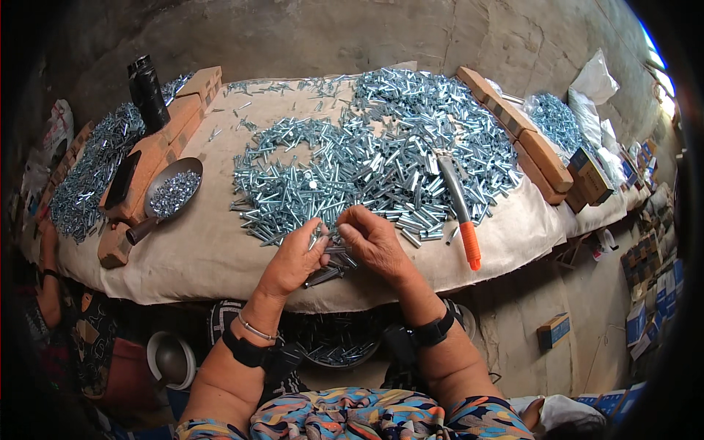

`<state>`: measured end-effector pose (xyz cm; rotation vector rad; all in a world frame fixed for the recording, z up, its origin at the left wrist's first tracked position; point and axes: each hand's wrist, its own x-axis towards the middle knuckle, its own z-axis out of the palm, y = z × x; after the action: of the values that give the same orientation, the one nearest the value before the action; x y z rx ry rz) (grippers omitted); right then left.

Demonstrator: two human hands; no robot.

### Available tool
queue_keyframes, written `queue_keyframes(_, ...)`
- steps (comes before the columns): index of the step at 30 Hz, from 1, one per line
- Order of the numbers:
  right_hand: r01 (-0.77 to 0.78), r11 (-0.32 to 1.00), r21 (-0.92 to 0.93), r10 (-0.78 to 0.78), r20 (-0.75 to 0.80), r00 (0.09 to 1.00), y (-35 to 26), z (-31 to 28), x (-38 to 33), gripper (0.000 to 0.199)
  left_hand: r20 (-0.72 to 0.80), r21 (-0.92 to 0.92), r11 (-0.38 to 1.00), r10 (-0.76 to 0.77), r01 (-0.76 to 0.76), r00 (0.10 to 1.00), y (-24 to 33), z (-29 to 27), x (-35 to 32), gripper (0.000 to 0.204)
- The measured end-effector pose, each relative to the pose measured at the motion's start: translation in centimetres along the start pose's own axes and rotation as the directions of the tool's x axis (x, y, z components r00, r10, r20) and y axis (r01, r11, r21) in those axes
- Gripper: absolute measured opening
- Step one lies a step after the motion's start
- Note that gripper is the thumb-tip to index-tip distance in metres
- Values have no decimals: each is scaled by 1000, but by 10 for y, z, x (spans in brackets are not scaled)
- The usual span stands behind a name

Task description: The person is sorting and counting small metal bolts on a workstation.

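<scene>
My left hand [295, 258] is closed, with thin shiny metal pins showing between its fingers. Close beside it on the right, my right hand [374, 242] has thumb and fingers curled together; what they hold, if anything, is hidden. Both are at the near edge of a heap of bolt-like metal pins [286, 191]. That heap runs into a larger one of short metal tubes [411, 165] on the right. Several assembled-looking metal pieces [326, 273] lie on the cloth just below my hands. A tool with an orange handle [470, 246] rests on the tubes.
A pan of small metal parts [173, 192] leans by the bricks [172, 136] at left, with a black cylinder [148, 94] and a flat dark object [122, 180]. More bricks [524, 139] line the right. Below the cloth-covered table [213, 257] is a basin of metal pieces [341, 352]. Another person's arm [49, 271] shows far left.
</scene>
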<state>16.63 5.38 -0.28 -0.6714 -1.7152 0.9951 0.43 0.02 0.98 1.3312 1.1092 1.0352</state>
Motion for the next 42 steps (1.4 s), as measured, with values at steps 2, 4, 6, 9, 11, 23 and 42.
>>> queue_keyframes(2, -71, 991, -115, 78, 59, 995, -4, -8, 0, 22, -4, -67, 998, 0, -1, 1000, -1, 0, -1, 11)
queue_keyframes(4, -132, 964, -230, 161, 110, 981, -2, -8, 0, 23, -5, 13, 1000, 5, -5, 1000, -2, 0, -1, 12)
queue_keyframes(6, -138, 987, -78, 137, -15, 990, 3, -5, -1, 23, -6, 1, 1000, 23, -23, 1000, -3, 2, 0, 12)
queue_keyframes(9, 28, 999, -38, -27, 28, 999, -4, 0, 0, 23, 2, -17, 1000, 15, -15, 1000, -2, 0, 0, 13)
queue_keyframes(11, -67, 989, -134, 77, 73, 994, 1, -7, -1, 22, 13, -21, 1000, -8, 8, 1000, -4, -2, 0, 13)
queue_keyframes(23, -151, 979, -139, 154, 12, 988, 2, 1, -2, 14, -51, 114, 992, 67, -61, 996, -8, 0, 1, 13)
queue_keyframes(42, -107, 991, -84, 112, 52, 992, 5, 3, -7, 14, -60, 512, 827, 303, -231, 951, -6, 1, 1, 8)
